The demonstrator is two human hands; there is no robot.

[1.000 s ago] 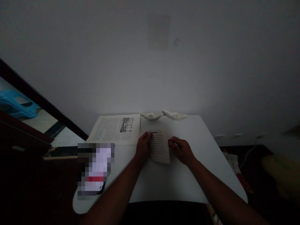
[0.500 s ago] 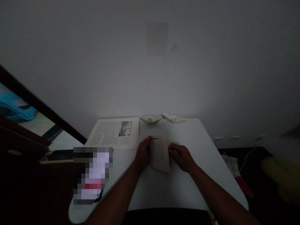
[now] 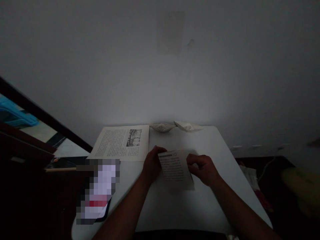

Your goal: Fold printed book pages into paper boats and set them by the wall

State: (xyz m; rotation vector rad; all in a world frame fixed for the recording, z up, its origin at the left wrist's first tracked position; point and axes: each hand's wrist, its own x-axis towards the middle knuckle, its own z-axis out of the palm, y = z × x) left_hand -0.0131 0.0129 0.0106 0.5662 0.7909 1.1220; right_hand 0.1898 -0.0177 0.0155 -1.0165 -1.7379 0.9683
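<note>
A folded printed paper sheet [image 3: 176,167] is held just above the white table [image 3: 190,206], in front of me. My left hand [image 3: 152,165] grips its left edge, fingers curled over the top corner. Its right edge is pinched by my right hand [image 3: 203,168], fingers closed. The sheet is tilted, its lower right corner pointing toward me.
An open book [image 3: 121,142] lies at the table's far left. Two folded paper boats [image 3: 162,126] [image 3: 188,126] sit against the wall. A blurred-out object [image 3: 98,190] rests on the table's left edge. Dark furniture [image 3: 22,166] stands left; cables and clutter lie on the floor at right.
The sheet has turned clockwise and spread wider between my hands. My right hand has moved right and toward me; the left stays on the left edge.
</note>
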